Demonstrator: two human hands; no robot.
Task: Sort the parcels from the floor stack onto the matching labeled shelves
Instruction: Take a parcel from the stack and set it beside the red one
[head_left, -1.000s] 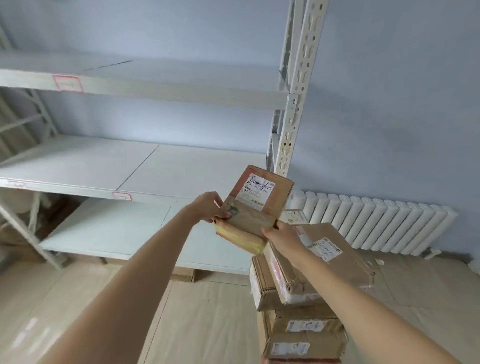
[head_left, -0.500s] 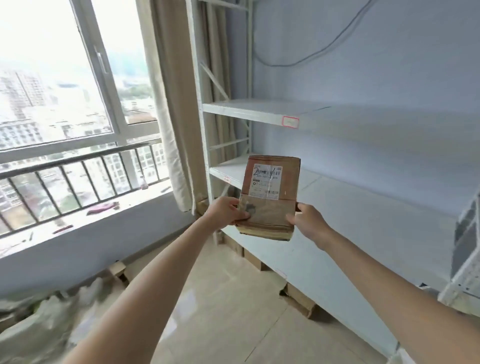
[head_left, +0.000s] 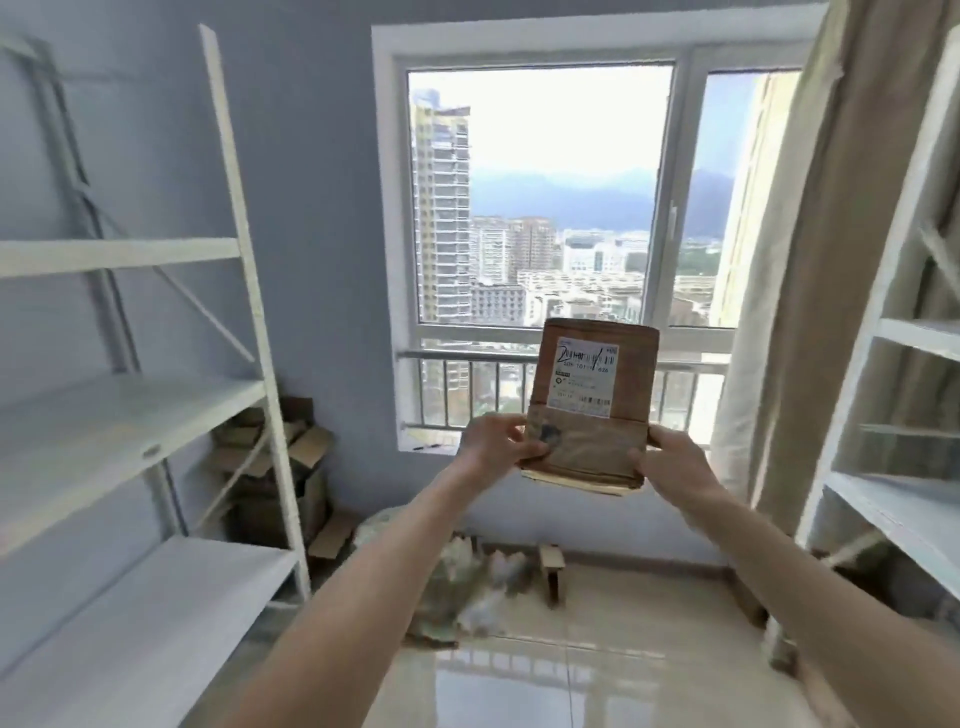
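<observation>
Left hand (head_left: 497, 441) and right hand (head_left: 670, 460) each closed on a lower corner of the flat brown cardboard parcel (head_left: 592, 405), thumbs on its front face. Parcel held upright in mid-air at arm's length, its white shipping label (head_left: 586, 375) facing the camera.

Grip same as half a second ago. View has swung round: the parcel then stood before the white shelves and blue wall, now it stands before the white-framed window (head_left: 540, 197) and grey balcony railing (head_left: 467, 384).

White metal shelf rack (head_left: 130, 410) at left, second white shelf rack (head_left: 904, 499) at right, both well apart from the parcel. Beige curtain (head_left: 810, 260) hangs between window and right rack. Flattened brown cardboard boxes (head_left: 280, 457) piled in the left corner. Blurred pale wrapping (head_left: 467, 587) on the glossy tiled floor (head_left: 545, 686) below the forearms.
</observation>
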